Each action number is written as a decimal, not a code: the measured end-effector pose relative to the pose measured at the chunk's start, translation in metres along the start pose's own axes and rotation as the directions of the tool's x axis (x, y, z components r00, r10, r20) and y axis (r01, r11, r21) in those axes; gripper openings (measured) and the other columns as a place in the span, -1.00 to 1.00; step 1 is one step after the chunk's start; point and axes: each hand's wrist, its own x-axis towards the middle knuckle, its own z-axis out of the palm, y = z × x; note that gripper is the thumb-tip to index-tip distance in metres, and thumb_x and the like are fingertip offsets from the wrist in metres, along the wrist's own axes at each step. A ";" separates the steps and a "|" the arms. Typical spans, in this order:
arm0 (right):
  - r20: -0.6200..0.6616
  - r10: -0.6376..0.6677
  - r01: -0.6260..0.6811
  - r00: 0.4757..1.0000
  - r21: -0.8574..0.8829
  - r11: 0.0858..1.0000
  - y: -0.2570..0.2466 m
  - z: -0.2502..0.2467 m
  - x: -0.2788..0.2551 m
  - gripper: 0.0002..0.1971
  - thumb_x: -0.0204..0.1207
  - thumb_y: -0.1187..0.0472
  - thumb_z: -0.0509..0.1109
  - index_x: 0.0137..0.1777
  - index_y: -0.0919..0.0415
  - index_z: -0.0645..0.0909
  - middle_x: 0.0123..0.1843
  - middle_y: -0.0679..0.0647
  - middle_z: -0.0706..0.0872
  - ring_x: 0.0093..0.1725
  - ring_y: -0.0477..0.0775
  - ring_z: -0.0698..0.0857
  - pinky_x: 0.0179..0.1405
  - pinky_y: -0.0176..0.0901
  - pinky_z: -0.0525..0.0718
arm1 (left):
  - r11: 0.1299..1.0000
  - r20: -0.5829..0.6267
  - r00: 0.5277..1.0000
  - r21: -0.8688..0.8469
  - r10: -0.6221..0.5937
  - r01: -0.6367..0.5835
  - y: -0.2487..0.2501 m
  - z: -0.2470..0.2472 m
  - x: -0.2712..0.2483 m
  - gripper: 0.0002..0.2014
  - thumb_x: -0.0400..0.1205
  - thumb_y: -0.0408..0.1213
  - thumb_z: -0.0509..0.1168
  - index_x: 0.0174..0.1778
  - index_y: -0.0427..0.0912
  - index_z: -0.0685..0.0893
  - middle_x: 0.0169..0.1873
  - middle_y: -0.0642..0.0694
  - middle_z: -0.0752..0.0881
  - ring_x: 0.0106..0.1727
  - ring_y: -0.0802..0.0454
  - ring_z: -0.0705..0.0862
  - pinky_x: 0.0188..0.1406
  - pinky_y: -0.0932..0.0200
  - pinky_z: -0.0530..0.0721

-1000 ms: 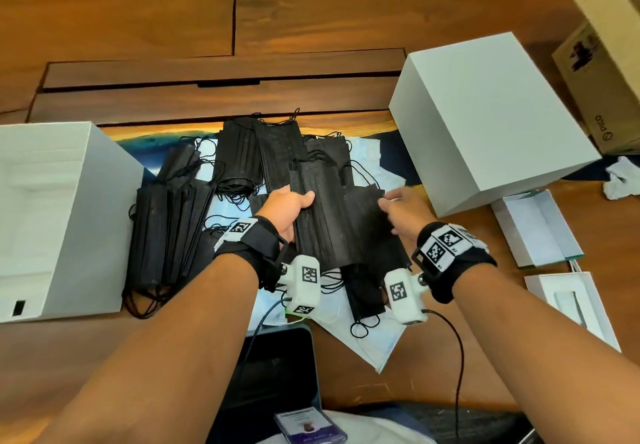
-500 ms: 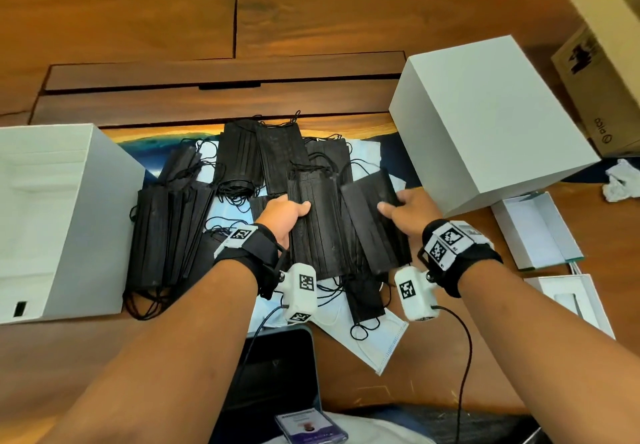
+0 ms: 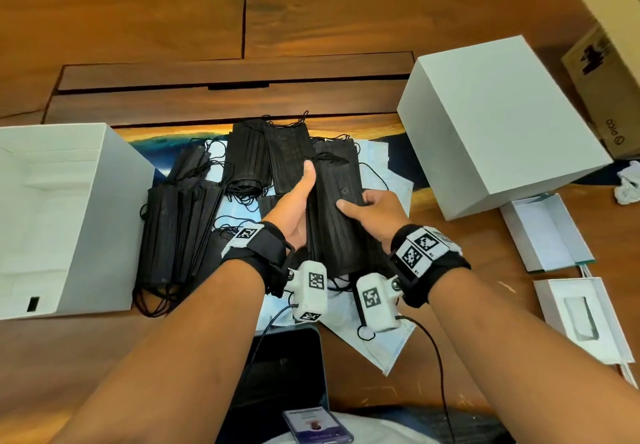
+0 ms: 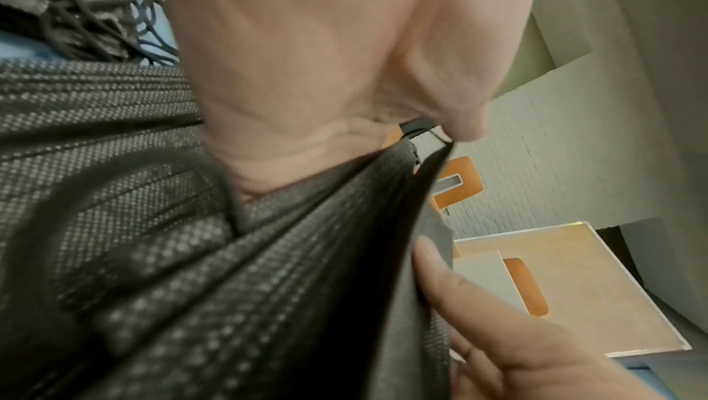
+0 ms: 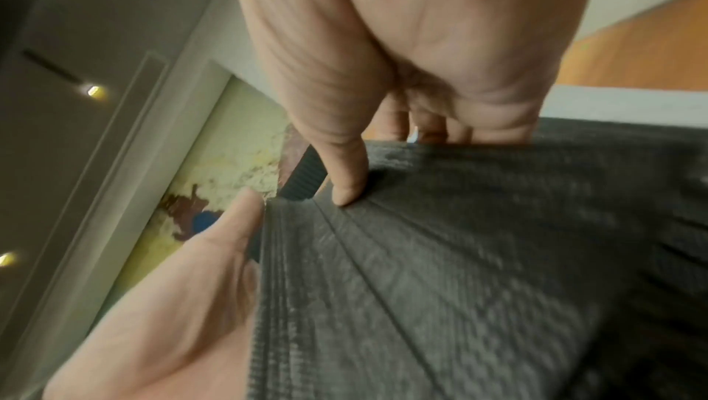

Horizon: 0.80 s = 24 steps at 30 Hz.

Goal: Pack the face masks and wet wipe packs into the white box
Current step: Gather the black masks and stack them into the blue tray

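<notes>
A stack of black face masks (image 3: 341, 221) stands on edge between my two hands above the loose pile. My left hand (image 3: 304, 197) grips its left side with the thumb along the stack. My right hand (image 3: 360, 206) grips its right side, thumb on the front face. In the left wrist view the stack (image 4: 268, 285) runs under my palm. The right wrist view has my thumb (image 5: 345, 182) pressing the stack (image 5: 459, 255). The open white box (image 3: 104, 221) stands at the left. More black masks (image 3: 173, 235) lie beside it, others (image 3: 263, 156) further back.
A closed white box (image 3: 502, 124) sits at the right, with a cardboard carton (image 3: 609, 72) behind it. Two flat white packs (image 3: 543, 232) (image 3: 581, 315) lie near the right edge. Light blue masks (image 3: 384, 343) lie under the pile. A dark tablet (image 3: 287, 374) is near my body.
The masks that lay spread flat under my hands are now gathered into one stack. Both hands have closed in on it and tipped it up off the pile.
</notes>
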 end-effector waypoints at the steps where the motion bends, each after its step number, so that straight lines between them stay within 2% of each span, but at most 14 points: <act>1: -0.023 0.030 -0.030 0.999 0.026 0.999 0.002 0.000 0.001 -0.68 0.34 0.02 0.63 -0.24 0.28 0.66 -0.10 0.26 0.82 -0.06 0.25 0.81 0.00 0.10 0.80 | 1.000 0.011 1.000 0.005 0.009 -0.009 0.000 0.001 0.000 -0.40 0.69 0.23 0.12 0.41 -0.16 0.65 0.26 -0.21 0.75 0.28 -0.14 0.74 0.28 -0.14 0.69; 3: -0.026 0.075 -0.073 0.997 0.075 0.994 0.004 -0.001 0.003 -0.60 0.28 -0.11 0.62 -0.19 0.21 0.62 -0.09 0.19 0.78 -0.08 0.19 0.79 -0.10 0.02 0.75 | 1.000 -0.004 1.000 -0.001 0.025 -0.025 -0.003 0.003 0.001 -0.51 0.70 0.04 0.26 0.40 -0.25 0.64 0.27 -0.30 0.73 0.29 -0.22 0.73 0.24 -0.20 0.71; 5: 0.044 0.121 -0.128 0.992 0.211 0.969 0.001 0.000 -0.001 -0.52 0.34 -0.06 0.61 0.05 0.32 0.67 -0.01 0.22 0.82 -0.02 0.19 0.82 -0.07 0.04 0.79 | 0.999 -0.047 0.998 -0.014 0.032 -0.033 -0.005 0.010 0.002 -0.59 0.69 -0.19 0.34 0.39 -0.36 0.63 0.27 -0.40 0.70 0.28 -0.33 0.71 0.17 -0.26 0.73; 6: 0.084 0.140 -0.158 0.987 0.284 0.946 -0.002 0.000 -0.003 -0.56 0.41 0.01 0.59 0.12 0.33 0.67 0.00 0.25 0.83 -0.02 0.19 0.83 -0.06 0.05 0.81 | 0.999 -0.071 0.997 -0.006 0.034 -0.034 -0.004 0.013 0.005 -0.60 0.68 -0.23 0.35 0.38 -0.39 0.63 0.26 -0.43 0.71 0.26 -0.35 0.72 0.17 -0.29 0.73; 8: 0.138 0.143 -0.184 0.980 0.367 0.912 -0.009 -0.003 -0.007 -0.69 0.52 0.12 0.52 0.16 0.28 0.67 0.03 0.25 0.82 -0.04 0.17 0.83 -0.12 0.01 0.81 | 0.998 -0.130 0.990 0.033 0.048 -0.044 0.001 0.019 0.006 -0.55 0.65 -0.16 0.39 0.38 -0.36 0.62 0.20 -0.40 0.74 0.19 -0.33 0.76 0.16 -0.31 0.72; 10: 0.161 0.121 -0.176 0.979 0.387 0.905 -0.014 -0.002 -0.007 -0.69 0.59 0.17 0.45 0.27 0.28 0.60 0.09 0.27 0.80 0.00 0.17 0.81 -0.13 0.00 0.79 | 0.997 -0.193 0.979 0.033 0.068 -0.063 0.005 0.019 0.011 -0.43 0.59 -0.04 0.44 0.45 -0.29 0.56 0.18 -0.32 0.77 0.13 -0.27 0.79 0.13 -0.33 0.73; 12: 0.192 0.098 -0.161 0.976 0.346 0.924 -0.017 0.004 -0.008 -0.65 0.62 0.20 0.40 0.35 0.26 0.50 0.17 0.28 0.76 0.07 0.19 0.79 0.01 0.09 0.79 | 0.996 -0.216 0.973 0.039 0.082 -0.075 0.008 0.021 0.012 -0.46 0.59 -0.01 0.44 0.40 -0.24 0.60 0.12 -0.26 0.80 0.10 -0.22 0.80 0.13 -0.30 0.74; 14: 0.202 0.059 -0.099 0.978 0.194 0.976 -0.020 0.010 -0.011 -0.60 0.59 0.22 0.41 0.39 0.21 0.44 0.21 0.23 0.73 0.15 0.18 0.76 0.16 0.17 0.75 | 0.993 -0.219 0.971 0.088 0.098 -0.080 0.011 0.023 0.007 -0.57 0.59 -0.02 0.44 0.28 -0.21 0.69 0.06 -0.21 0.82 0.08 -0.17 0.80 0.09 -0.18 0.77; 15: 0.194 0.029 -0.054 0.981 0.127 0.990 -0.021 0.010 -0.012 -0.62 0.57 0.24 0.42 0.36 0.19 0.47 0.20 0.20 0.74 0.15 0.16 0.76 0.18 0.17 0.74 | 0.992 -0.216 0.971 0.091 0.101 -0.083 0.013 0.022 0.002 -0.63 0.60 -0.07 0.45 0.23 -0.21 0.72 0.04 -0.21 0.83 0.08 -0.18 0.81 0.05 -0.14 0.78; 17: 0.204 -0.014 0.000 0.979 0.069 0.998 -0.026 0.003 -0.016 -0.72 0.53 0.31 0.48 0.22 0.21 0.61 0.11 0.18 0.79 0.09 0.16 0.80 0.12 0.15 0.77 | 0.995 -0.208 0.973 0.045 0.097 -0.089 0.018 0.012 -0.006 -0.60 0.59 -0.21 0.47 0.30 -0.32 0.69 0.05 -0.30 0.82 0.08 -0.25 0.81 -0.01 -0.20 0.80; 19: 0.285 -0.017 0.006 0.958 0.039 0.999 -0.033 -0.009 -0.021 -0.82 0.51 0.36 0.49 0.10 0.23 0.69 0.06 0.21 0.83 0.05 0.18 0.81 0.09 0.12 0.79 | 0.994 -0.187 0.976 0.050 0.110 -0.102 0.026 -0.002 -0.017 -0.48 0.56 -0.31 0.49 0.42 -0.39 0.58 0.07 -0.31 0.81 0.02 -0.23 0.83 -0.08 -0.26 0.80; 22: 0.425 -0.028 0.049 0.905 -0.039 0.998 -0.047 -0.020 -0.032 -0.80 0.52 0.31 0.50 0.14 0.25 0.72 0.07 0.21 0.83 0.06 0.17 0.81 0.11 0.07 0.77 | 0.985 -0.123 0.985 0.140 0.118 -0.101 0.035 -0.018 -0.034 -0.71 0.58 -0.41 0.44 0.23 -0.25 0.69 -0.02 -0.25 0.82 -0.09 -0.18 0.81 -0.18 -0.30 0.79; 24: 0.410 -0.045 0.034 0.911 0.032 0.999 -0.053 -0.023 -0.039 -0.76 0.53 0.27 0.50 0.18 0.25 0.71 0.05 0.19 0.83 0.01 0.14 0.81 0.06 0.03 0.80 | 0.981 -0.162 0.971 0.114 0.176 -0.159 0.041 -0.030 -0.046 -0.83 0.59 -0.42 0.43 0.07 -0.16 0.71 -0.11 -0.18 0.84 -0.11 -0.14 0.81 -0.23 -0.29 0.79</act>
